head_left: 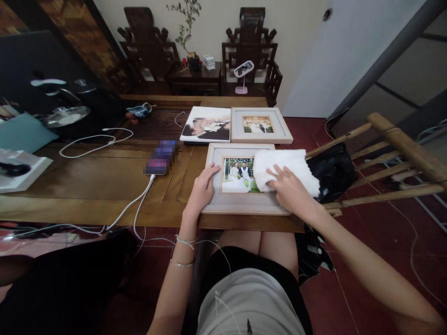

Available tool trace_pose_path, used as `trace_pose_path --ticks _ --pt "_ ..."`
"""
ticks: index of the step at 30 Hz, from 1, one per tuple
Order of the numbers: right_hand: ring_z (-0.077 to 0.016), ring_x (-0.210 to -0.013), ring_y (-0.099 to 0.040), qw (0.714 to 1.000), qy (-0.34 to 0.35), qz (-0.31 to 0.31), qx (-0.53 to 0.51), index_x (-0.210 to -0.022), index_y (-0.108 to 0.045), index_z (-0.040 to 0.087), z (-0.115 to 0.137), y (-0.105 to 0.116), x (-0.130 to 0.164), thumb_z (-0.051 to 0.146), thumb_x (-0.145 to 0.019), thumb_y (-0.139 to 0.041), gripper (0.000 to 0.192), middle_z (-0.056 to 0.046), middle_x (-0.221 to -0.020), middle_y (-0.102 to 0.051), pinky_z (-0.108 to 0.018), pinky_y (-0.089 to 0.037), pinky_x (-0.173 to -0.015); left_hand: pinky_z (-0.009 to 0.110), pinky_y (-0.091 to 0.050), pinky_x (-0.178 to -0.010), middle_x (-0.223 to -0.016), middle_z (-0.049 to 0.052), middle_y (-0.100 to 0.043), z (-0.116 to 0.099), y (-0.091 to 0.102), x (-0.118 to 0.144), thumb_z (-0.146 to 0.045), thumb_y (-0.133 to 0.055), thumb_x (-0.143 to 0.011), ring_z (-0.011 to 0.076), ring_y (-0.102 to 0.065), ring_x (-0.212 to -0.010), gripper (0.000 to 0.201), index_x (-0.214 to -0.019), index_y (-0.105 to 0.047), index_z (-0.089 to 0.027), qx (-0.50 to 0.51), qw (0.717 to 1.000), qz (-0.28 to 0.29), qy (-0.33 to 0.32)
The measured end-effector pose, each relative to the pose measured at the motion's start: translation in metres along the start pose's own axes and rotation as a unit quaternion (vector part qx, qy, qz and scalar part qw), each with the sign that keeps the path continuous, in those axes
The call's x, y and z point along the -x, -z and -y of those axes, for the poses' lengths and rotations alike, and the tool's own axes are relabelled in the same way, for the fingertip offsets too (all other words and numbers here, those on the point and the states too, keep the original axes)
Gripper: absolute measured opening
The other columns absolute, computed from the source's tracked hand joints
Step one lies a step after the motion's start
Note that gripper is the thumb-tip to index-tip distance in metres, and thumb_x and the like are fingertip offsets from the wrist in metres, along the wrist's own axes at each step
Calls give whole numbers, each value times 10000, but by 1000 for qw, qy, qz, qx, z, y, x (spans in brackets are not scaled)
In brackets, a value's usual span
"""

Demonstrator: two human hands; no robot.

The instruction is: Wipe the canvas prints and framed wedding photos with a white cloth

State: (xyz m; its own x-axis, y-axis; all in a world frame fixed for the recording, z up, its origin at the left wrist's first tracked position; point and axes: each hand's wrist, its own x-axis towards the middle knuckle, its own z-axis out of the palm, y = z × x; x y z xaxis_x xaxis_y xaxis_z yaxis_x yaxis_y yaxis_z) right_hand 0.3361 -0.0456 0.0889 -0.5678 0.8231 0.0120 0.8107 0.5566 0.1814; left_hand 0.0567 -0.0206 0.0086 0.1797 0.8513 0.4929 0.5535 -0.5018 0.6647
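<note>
Your left hand (202, 188) lies flat on the left edge of the picture frame (240, 204), fingers together, not gripping. Your right hand (288, 186) presses a white cloth (289, 165) down on the frame's glass, fingers spread a little on top of it. The frame sits right under your fingers, on the wooden table (104, 186). Past your fingertips lie another frame (260, 124) and a photo print (207, 123).

White cloth (284, 168) atop framed photo (237, 186)
</note>
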Motion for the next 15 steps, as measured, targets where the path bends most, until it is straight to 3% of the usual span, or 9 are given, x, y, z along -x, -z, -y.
trace_pose_path --ticks 4,7,11,15 --pt "-327 -1306 -450 996 38 29 -81 -1057 -710 124 27 20 46 -41 -663 -458 496 -159 -1341 -571 -475 -368 -1083 468 -380 -1126 -1281 126 -629 -1 0 0 -96 -362 -937 222 -475 -1328 365 -1197 -611 -153 1 1000 2 -4" --pt "-305 -1301 -467 991 37 58 -116 -1124 -687 140 31 27 54 -48 -676 -425 552 -154 -1355 -562 -451 -424 -1035 474 -381 -1125 -1292 113 -625 -1 1 -1 -100 -373 -937 217 -475 -1328 359 -1200 -607 -170 -3 1000 8 0" --pt "-309 -1321 -437 994 -4 51 -98 -1200 -647 140 16 19 15 -49 -687 -421 592 -148 -1401 -519 -447 -423 -1029 486 -379 -1124 -1306 114 -615 -1 2 -1 -109 -375 -940 216 -473 -1330 359 -1209 -602 -174 1 1000 13 1" --pt "-371 -1373 -330 998 -48 -34 -38 -1227 -627 138 -14 2 -46 -57 -713 -396 596 -127 -1503 -394 -557 -336 -1070 499 -375 -1126 -1294 101 -625 -1 3 0 -111 -366 -945 213 -464 -1337 361 -1209 -601 -185 8 1000 16 -6"
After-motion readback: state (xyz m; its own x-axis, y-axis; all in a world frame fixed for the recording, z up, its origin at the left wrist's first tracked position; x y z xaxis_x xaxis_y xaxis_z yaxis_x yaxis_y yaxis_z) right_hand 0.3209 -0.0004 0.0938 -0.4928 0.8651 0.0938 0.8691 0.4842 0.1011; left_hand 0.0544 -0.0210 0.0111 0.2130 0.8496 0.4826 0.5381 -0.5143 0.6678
